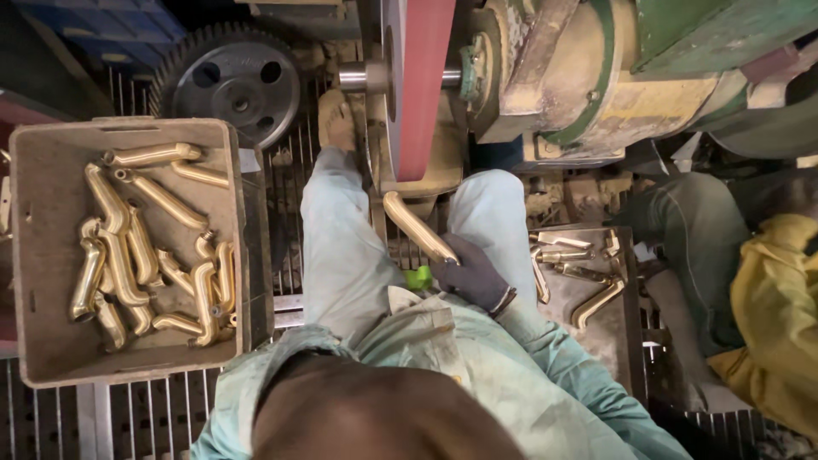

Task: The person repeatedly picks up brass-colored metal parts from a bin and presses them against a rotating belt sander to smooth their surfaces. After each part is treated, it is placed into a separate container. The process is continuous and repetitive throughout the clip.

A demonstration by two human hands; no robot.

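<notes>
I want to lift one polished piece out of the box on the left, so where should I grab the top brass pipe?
Grip the brass pipe around its straight middle, coming from above. It lies flat across the top of the box, atop the pile, with its curved end toward the right, probably harder to pinch.

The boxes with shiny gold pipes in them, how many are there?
2. One box sits at the left, piled with brass pipes. A flatter tray at the right holds a few more. Others may be hidden.
</notes>
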